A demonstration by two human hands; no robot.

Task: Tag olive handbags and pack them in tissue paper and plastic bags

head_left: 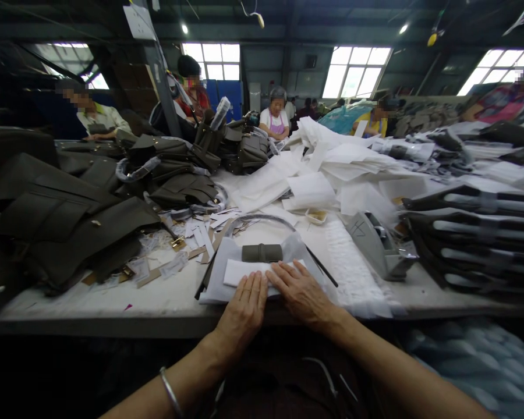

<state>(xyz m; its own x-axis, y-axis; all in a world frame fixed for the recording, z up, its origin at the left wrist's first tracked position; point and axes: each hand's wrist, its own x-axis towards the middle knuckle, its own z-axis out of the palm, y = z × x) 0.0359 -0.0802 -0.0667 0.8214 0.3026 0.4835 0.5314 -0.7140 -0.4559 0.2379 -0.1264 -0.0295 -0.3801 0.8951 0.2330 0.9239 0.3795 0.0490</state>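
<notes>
My left hand (247, 299) lies flat on a folded white sheet (236, 272), its fingers stretched out. Beside it my right hand (297, 291) rests on the same sheet, fingers extended and slightly spread. Just beyond the fingertips is an olive-grey rolled piece with a band round its middle (262, 252). Under these is a larger white wrapping sheet (218, 291), spread over a dark item whose edges show at both sides. A dark handle (262, 217) arches behind it, seemingly wrapped in clear film. Part of the white sheet is hidden by my hands.
Dark bags and flat pieces (70, 221) heap up on the left. A pile of white sheets (332, 157) stands behind. To the right are a grey tape dispenser (378, 247) and stacked dark items with wrapped handles (484, 238). Paper scraps (198, 235) litter the table. Several people work beyond.
</notes>
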